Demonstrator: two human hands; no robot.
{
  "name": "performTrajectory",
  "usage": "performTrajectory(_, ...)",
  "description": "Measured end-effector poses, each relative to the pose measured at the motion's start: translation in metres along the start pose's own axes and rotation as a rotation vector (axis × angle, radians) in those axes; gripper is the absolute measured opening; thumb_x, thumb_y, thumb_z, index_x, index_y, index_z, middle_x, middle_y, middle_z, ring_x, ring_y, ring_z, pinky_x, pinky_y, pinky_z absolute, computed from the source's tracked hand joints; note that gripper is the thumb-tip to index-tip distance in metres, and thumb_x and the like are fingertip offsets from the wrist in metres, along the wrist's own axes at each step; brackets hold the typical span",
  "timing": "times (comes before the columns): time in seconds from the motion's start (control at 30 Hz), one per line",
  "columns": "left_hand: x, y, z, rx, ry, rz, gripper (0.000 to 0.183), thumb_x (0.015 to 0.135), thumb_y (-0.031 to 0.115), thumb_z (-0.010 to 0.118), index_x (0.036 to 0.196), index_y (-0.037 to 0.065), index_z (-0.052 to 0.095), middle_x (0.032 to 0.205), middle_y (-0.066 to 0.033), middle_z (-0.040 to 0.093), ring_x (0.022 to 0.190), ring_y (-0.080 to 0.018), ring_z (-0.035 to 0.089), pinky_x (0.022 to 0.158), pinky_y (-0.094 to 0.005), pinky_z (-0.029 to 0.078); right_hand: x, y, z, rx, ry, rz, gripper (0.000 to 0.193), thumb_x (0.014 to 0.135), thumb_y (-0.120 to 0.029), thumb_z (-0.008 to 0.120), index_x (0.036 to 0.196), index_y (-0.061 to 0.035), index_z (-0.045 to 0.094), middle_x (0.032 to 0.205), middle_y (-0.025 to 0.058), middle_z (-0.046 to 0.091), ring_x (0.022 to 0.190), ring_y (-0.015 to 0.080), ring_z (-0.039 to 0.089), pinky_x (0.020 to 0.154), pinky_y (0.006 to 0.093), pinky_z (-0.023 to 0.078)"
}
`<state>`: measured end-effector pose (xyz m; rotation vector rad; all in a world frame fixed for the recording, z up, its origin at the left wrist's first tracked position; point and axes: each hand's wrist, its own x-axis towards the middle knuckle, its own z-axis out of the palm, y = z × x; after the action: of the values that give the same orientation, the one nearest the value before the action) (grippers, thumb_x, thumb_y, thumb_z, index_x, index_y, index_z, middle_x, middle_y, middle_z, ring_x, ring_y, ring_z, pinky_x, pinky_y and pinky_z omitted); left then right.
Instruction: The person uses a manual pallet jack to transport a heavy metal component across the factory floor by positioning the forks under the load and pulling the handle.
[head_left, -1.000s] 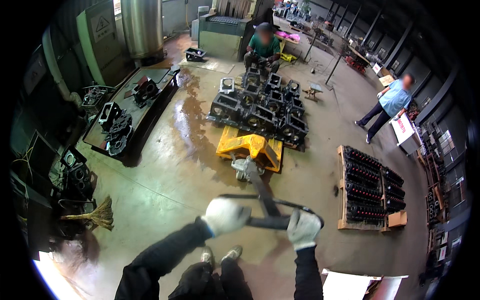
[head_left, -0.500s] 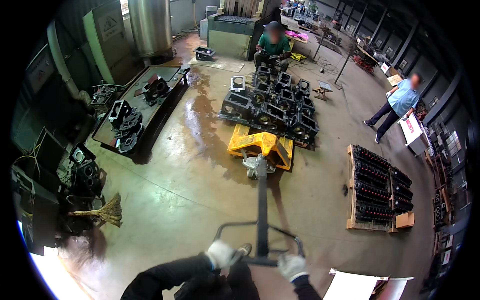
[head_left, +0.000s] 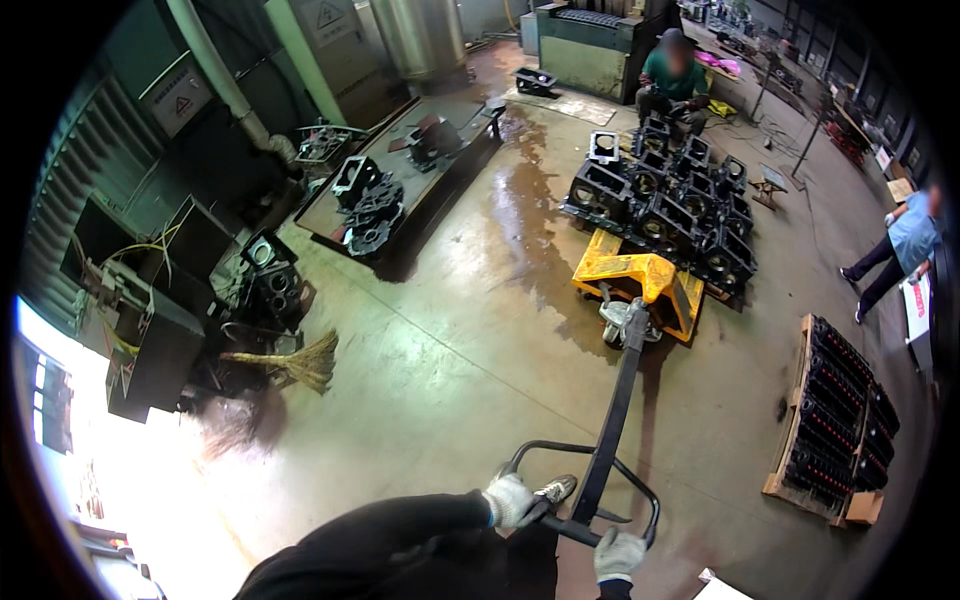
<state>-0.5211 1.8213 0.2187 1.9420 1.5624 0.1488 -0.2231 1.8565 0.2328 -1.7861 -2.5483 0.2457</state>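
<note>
A straw broom (head_left: pixel 300 362) is lying at the left of a workshop floor, near a low table (head_left: pixel 325 212) that is bearing black metal castings (head_left: pixel 372 210). Toward the middle, the person's gloved left hand (head_left: pixel 511 501) is gripping the left end of a loop handle (head_left: pixel 570 529), its fingers curling round the bar. A shoe (head_left: pixel 556 488) is showing just beside that hand, and a wet streak (head_left: pixel 530 250) is marking the floor beyond. The gloved right hand (head_left: pixel 618 552) is gripping near the loop's right corner, its fingers closing over the lower bar; the fingertips are hiding underneath.

The shaft is slanting up to a yellow pallet jack (head_left: pixel 650 275), which is standing at the near edge of a load of black housings (head_left: pixel 600 187); whether its forks are reaching beneath, one cannot tell. Behind the load, a co-worker in green (head_left: pixel 672 75) is sitting close by. Farther right, a wooden pallet (head_left: pixel 783 440) is carrying dark parts (head_left: pixel 825 400), and a person in blue (head_left: pixel 912 235) is standing beyond.

Handling the jack well probably means sharing effort evenly between both hands, holding the shaft in line with the body, keeping feet clear of the wheels, and watching the wet floor and the seated co-worker.
</note>
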Motion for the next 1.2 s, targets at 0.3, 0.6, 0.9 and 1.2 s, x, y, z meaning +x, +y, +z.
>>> performTrajectory(0.3, 0.071, 0.036, -0.176, 0.118, 0.195, -0.02, 0.024, 0.093, 0.037, 0.056, 0.08, 0.021, 0.068, 0.063, -0.0106, 0.062, 0.056, -0.0348, 0.062, 0.053, -0.0494, 0.049, 0.138, 0.015, -0.123, -0.004, 0.518, -0.161, 0.028, 0.092, -0.02, 0.063, 0.068, -0.0068, 0.058, 0.065, 0.0201, 0.057, 0.06, 0.0428, 0.056, 0.055, 0.0552, 0.041)
performTrajectory(0.6, 0.047, 0.042, -0.161, 0.055, 0.32, 0.113, 0.037, 0.096, 0.039, 0.055, 0.07, 0.017, 0.071, 0.061, -0.0122, 0.063, 0.053, -0.033, 0.063, 0.051, -0.0466, 0.05, 0.107, -0.008, -0.098, 0.034, 0.7, 0.022, 0.033, 0.092, -0.024, 0.061, 0.065, -0.0042, 0.063, 0.058, 0.0211, 0.054, 0.061, 0.0439, 0.057, 0.066, 0.0534, 0.045)
performTrajectory(0.9, 0.019, 0.0, -0.049, 0.06, -0.076, 0.115, 0.032, 0.097, 0.037, 0.048, 0.088, 0.015, 0.07, 0.078, -0.0149, 0.07, 0.068, -0.0394, 0.067, 0.069, -0.0534, 0.052, 0.042, 0.008, -0.023, 0.176, 0.237, -0.16, 0.04, 0.091, -0.03, 0.06, 0.056, -0.0102, 0.062, 0.055, 0.0154, 0.06, 0.053, 0.0394, 0.059, 0.058, 0.0516, 0.046)
performTrajectory(1.2, 0.132, 0.044, -0.259, 0.207, 0.627, 0.074, 0.039, 0.097, 0.035, 0.052, 0.069, 0.013, 0.067, 0.059, -0.0142, 0.062, 0.049, -0.0368, 0.059, 0.046, -0.0475, 0.046, 0.222, -0.006, -0.184, -0.073, 0.92, -0.048, 0.035, 0.087, -0.025, 0.067, 0.057, -0.0104, 0.055, 0.057, 0.014, 0.053, 0.056, 0.0355, 0.053, 0.057, 0.0465, 0.042)
